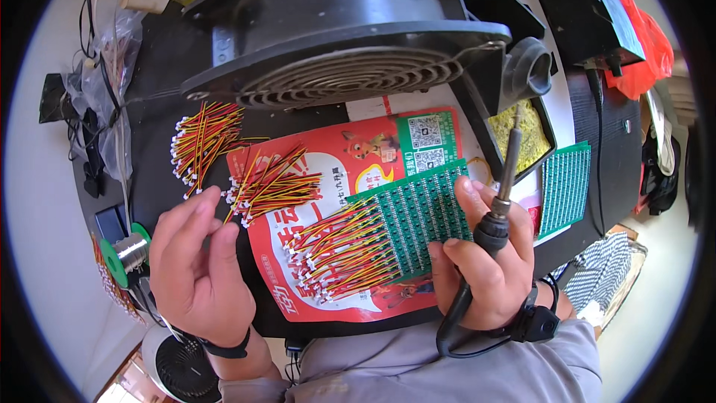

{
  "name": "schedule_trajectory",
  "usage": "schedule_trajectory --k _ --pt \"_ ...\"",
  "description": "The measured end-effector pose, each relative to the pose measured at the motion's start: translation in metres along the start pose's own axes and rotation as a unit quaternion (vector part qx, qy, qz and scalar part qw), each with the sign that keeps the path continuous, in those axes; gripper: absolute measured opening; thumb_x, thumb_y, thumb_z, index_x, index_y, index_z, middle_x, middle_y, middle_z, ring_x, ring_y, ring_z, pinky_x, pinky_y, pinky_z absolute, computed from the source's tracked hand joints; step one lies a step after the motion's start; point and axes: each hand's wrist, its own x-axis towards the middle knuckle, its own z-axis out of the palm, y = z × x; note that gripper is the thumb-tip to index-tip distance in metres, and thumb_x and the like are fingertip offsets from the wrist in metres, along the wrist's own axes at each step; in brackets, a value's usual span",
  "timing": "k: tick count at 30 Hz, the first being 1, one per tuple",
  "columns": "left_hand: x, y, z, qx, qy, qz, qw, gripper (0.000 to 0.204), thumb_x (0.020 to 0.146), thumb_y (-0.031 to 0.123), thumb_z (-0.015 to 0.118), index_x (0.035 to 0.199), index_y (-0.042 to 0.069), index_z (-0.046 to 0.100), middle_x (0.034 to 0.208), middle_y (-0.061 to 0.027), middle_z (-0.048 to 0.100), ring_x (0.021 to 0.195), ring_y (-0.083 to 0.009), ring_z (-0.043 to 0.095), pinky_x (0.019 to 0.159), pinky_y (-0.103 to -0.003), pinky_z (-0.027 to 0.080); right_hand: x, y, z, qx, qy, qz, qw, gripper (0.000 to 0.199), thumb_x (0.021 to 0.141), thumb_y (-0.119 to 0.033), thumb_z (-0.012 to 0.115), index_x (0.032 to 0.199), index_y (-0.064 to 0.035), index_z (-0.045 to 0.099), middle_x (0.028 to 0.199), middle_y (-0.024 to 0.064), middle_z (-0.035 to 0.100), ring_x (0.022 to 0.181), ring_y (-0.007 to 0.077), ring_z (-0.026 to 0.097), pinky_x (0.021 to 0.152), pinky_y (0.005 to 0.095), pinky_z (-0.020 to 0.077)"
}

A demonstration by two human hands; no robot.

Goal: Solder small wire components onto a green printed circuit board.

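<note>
My right hand (485,265) grips a soldering iron (492,233), its metal tip pointing up and away. The thumb and a fingertip of that hand also touch the right side of a green circuit board panel (425,216). Rows of red, yellow and black wires with white connectors (343,250) run from the panel's left part. My left hand (201,261) is at the near left edge of a loose pile of the same wires (276,183). Its thumb and forefinger are curled with a gap between the tips; no held wire can be made out.
A large black fan (350,75) stands across the far side. Beneath the panel lies a red printed sheet (272,283). More wires (205,142) lie far left, with a solder spool (127,254) nearer. Right are a tray of yellow shavings (518,134) and another green panel (563,186).
</note>
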Motion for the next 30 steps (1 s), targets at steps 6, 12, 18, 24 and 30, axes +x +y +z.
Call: schedule_trajectory --k 6,12,18,24,30 --pt "-0.009 0.004 -0.003 -0.015 -0.004 0.014 1.000 0.031 0.090 -0.007 0.061 0.121 -0.007 0.061 0.097 -0.0163 0.065 0.085 -0.0211 0.058 0.075 -0.029 0.049 0.002 0.001 0.004 0.013 -0.009 -0.012 1.000 0.031 0.068 -0.016 0.067 0.098 -0.0116 0.060 0.124 0.0290 0.063 0.100 0.0331 0.064 0.072 0.0369 0.0467" --pt "-0.011 0.012 0.002 -0.162 -0.010 -0.030 0.986 0.033 0.096 -0.002 0.053 0.129 -0.009 0.056 0.098 -0.0089 0.052 0.082 -0.0144 0.050 0.067 -0.026 0.044 0.003 -0.004 0.006 0.029 -0.016 -0.030 0.999 0.033 0.067 -0.017 0.067 0.099 -0.0118 0.059 0.122 0.0283 0.064 0.093 0.0300 0.063 0.069 0.0351 0.0487" --pt "-0.009 0.018 0.001 -0.255 -0.057 -0.107 0.959 0.023 0.100 0.003 0.050 0.119 -0.008 0.056 0.103 -0.0097 0.046 0.077 -0.0116 0.052 0.057 -0.023 0.046 0.005 -0.004 0.007 0.051 -0.012 -0.045 0.998 0.033 0.066 -0.015 0.067 0.099 -0.0106 0.061 0.119 0.0295 0.064 0.091 0.0293 0.063 0.066 0.0339 0.0490" --pt "-0.008 0.020 -0.003 -0.367 -0.062 -0.169 0.912 0.008 0.102 0.005 0.049 0.104 -0.002 0.051 0.103 -0.0131 0.049 0.067 -0.0132 0.055 0.049 -0.024 0.048 0.000 0.000 0.004 0.106 0.055 -0.063 0.991 0.028 0.074 -0.006 0.067 0.101 -0.0044 0.062 0.113 0.0314 0.066 0.081 0.0285 0.062 0.061 0.0327 0.0484" --pt "-0.010 0.024 -0.001 -0.334 -0.056 -0.163 0.927 0.009 0.100 0.007 0.052 0.101 -0.002 0.051 0.091 -0.0183 0.061 0.068 -0.0198 0.062 0.064 -0.031 0.055 -0.003 0.008 -0.013 0.224 0.039 -0.095 0.969 0.035 0.092 -0.016 0.064 0.122 -0.0016 0.053 0.099 0.0230 0.071 0.066 0.0233 0.063 0.055 0.0314 0.0462"
